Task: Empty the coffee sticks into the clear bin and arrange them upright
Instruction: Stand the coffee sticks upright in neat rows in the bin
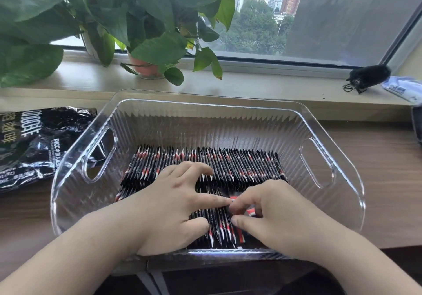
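Observation:
A clear ribbed bin (205,116) with two cut-out handles stands on the wooden desk. Inside, black coffee sticks with red and white marks (246,164) stand on edge in a tight back row, and a second row runs along the near wall. Both of my hands are down in the bin on that near row. My left hand (173,205) lies spread over the sticks, its fingertips pressing on their upper edges. My right hand (269,212) pinches a few near-row sticks (220,224) between thumb and fingers. A flat red-and-black stick peeks out under the right fingers.
A crumpled black coffee bag (34,144) lies flat on the desk left of the bin. On the windowsill behind stand a leafy potted plant (146,66), a black fuzzy object (367,75) and a white-blue packet (404,89). The desk's front edge runs under my wrists.

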